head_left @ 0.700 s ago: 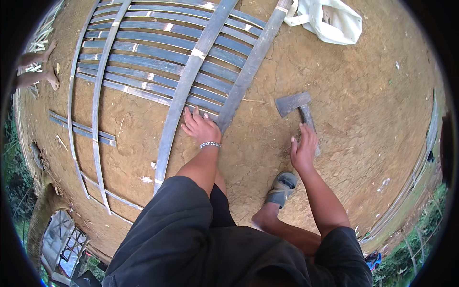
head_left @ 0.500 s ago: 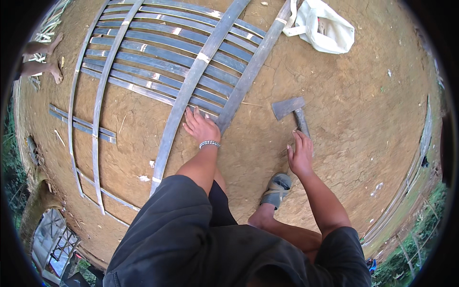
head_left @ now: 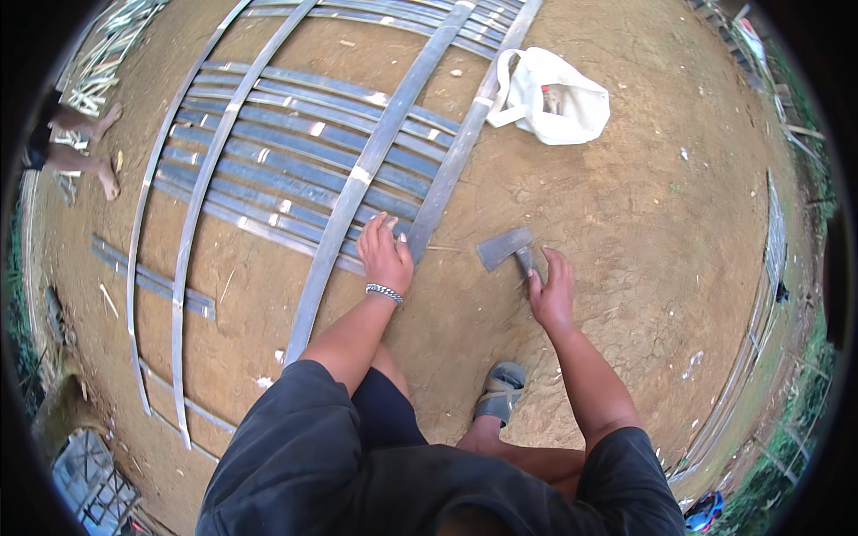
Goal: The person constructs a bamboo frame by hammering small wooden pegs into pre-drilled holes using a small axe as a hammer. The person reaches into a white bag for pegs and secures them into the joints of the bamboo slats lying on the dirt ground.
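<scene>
A lattice of dark split-bamboo slats [head_left: 299, 165] lies on the ground, its slats crossing long bamboo rails [head_left: 357, 179]. My left hand [head_left: 386, 259], a chain bracelet at its wrist, is over the slat ends between the two right-hand rails. Its fingers are stretched and a little bent; whether they press on the slats is unclear. To the right lies a hatchet [head_left: 506, 247] with a broad metal head. My right hand [head_left: 554, 290] is by its short handle, thumb and fingers apart, not wrapped round it. The hand hides the handle's lower end.
A white bag [head_left: 563, 107] with a strap sits beyond the hatchet, beside the right rail. Two loose slats [head_left: 152, 277] lie at the left under the rails. Another person's bare feet [head_left: 107, 147] are at the far left, near a pile of pale strips [head_left: 112, 54]. My sandalled foot [head_left: 502, 391] is below the hatchet.
The view has shifted, bringing more of the lattice's far end into sight. My left hand has moved slightly farther up over the slats. My right hand is now closer to the hatchet head.
</scene>
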{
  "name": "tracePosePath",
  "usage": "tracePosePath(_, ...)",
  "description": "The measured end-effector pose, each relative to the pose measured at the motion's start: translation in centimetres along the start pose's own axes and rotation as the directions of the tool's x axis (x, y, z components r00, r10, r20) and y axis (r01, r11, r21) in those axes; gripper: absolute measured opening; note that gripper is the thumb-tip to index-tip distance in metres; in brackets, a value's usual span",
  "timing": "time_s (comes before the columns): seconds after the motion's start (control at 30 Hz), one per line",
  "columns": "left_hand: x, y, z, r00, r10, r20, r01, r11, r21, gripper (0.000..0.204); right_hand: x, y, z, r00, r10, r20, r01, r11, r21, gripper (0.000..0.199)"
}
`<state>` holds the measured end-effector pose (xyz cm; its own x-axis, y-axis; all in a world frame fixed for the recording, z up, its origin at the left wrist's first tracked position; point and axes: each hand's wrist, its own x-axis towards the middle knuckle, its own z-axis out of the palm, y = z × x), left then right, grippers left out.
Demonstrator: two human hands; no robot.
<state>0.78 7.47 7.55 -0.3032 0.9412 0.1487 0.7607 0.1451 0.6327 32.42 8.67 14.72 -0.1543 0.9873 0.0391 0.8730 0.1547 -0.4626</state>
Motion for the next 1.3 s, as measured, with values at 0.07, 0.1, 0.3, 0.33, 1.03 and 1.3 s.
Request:
tracePosePath(0.07, 1.8, 1.1, 1.7, 0.994, 0.068, 0.080, -0.071, 0.997, 0.042, 0.043, 1.2, 0.7, -0.5, 0.999, 0.010, -0.040, -0.009, 0.999, 0.033, 0.044)
tracePosePath(0.1, 3.0, 1.8, 2.7, 0.988, 0.093, 0.124, -0.104, 0.991, 0.085, 0.046, 2.4, 1.1, -0.6, 0.996, 0.026, -0.089, -0.023, 0.999, 0.040, 0.039)
tracePosePath(0.3, 4.9, 3.2, 7.9, 0.966, 0.078, 0.248, -0.133, 0.968, 0.213, 0.058, 13.5, 3.0, -3.2, 0.967, 0.134, -0.216, -0.112, 0.987, 0.111, 0.010)
tracePosePath(0.33, 4.7, 2.9, 8.2, 0.963, 0.074, 0.258, -0.137, 0.963, 0.233, 0.059, 15.9, 2.4, -3.8, 0.962, 0.114, -0.249, -0.085, 0.989, 0.125, 0.009)
tracePosePath(1.03, 5.1, 3.9, 7.5, 0.941, 0.094, 0.324, -0.179, 0.953, 0.246, 0.075, 41.1, 13.8, 5.0, 0.904, 0.365, 0.223, -0.303, 0.914, -0.269, 0.018)
tracePosePath(1.3, 5.1, 3.9, 7.7, 0.943, 0.089, 0.321, -0.169, 0.958, 0.231, 0.079, 41.1, 14.0, 7.1, 0.921, 0.376, 0.102, -0.325, 0.885, -0.332, 0.021)
